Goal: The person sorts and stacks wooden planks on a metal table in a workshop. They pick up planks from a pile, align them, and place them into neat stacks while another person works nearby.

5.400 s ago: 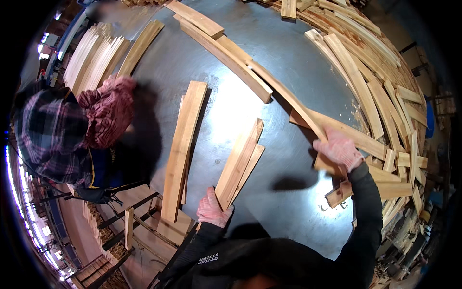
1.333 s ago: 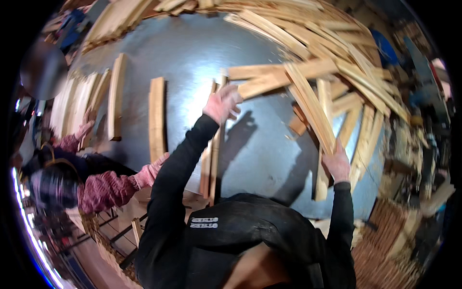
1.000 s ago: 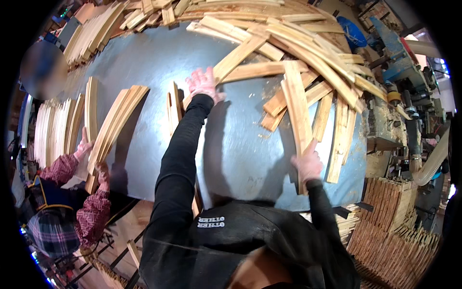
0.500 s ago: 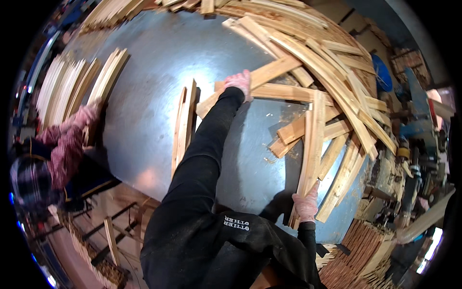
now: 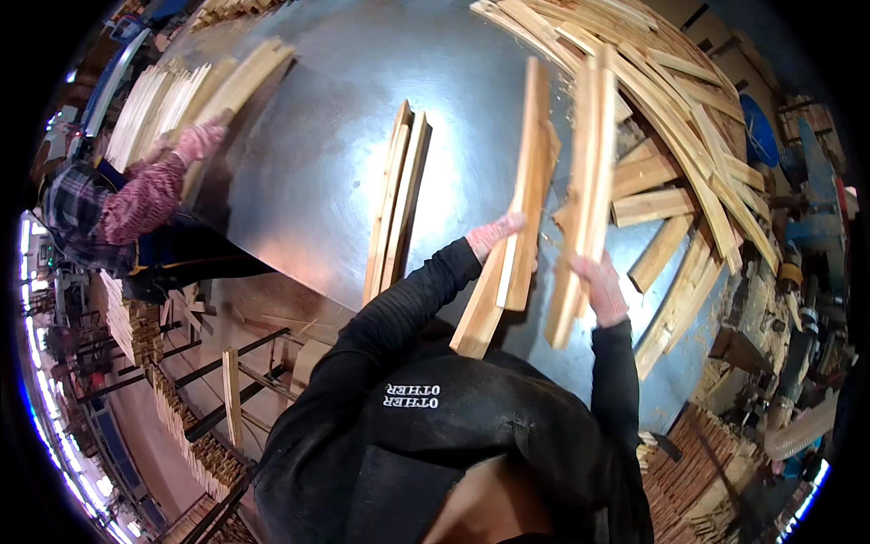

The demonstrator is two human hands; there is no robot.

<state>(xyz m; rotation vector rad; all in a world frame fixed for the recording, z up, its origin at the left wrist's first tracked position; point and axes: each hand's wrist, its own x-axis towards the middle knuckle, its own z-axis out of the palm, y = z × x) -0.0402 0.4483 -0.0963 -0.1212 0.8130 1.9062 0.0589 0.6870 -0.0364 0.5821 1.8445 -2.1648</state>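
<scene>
My left hand (image 5: 496,234), in a pinkish work glove, is closed around a couple of wooden strips (image 5: 533,154), held lengthwise in front of me. My right hand (image 5: 600,288), gloved alike, grips another small bundle of wooden strips (image 5: 589,172) from its right side. The two bundles stand nearly parallel, a narrow gap apart. Left of them, several narrow strips (image 5: 399,195) lie side by side on the grey metal table (image 5: 317,154). Right of my right hand, loose wooden pieces (image 5: 666,249) lie at various angles.
A large heap of long strips (image 5: 671,136) covers the table's right side. At the left a co-worker's gloved hand (image 5: 199,140) touches a row of stacked strips (image 5: 145,109). Machinery (image 5: 793,354) stands to the right; piled wood (image 5: 707,462) lies below the table's near right edge.
My left hand has drawn its strips nearer and turned them lengthwise. The right hand has lifted its bundle and moved it forward. The view has shifted; the co-worker's hand moved along the row.
</scene>
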